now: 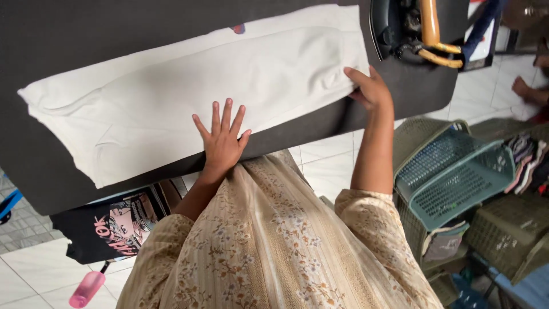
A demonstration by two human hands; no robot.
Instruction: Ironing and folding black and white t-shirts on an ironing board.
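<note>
Head view: my left hand (222, 139) lies flat with fingers spread on the white cloth (194, 97), which is folded along the dark counter (68, 34). My right hand (370, 87) pinches the cloth's end at 2 o'clock. An iron (420, 28) sits at 1 o'clock, just beside that end; I judge a careless tug could drag fabric under it or knock it. The near fold hangs at the counter's edge and could slide off toward the baskets (452, 171) at 4 o'clock.
</note>
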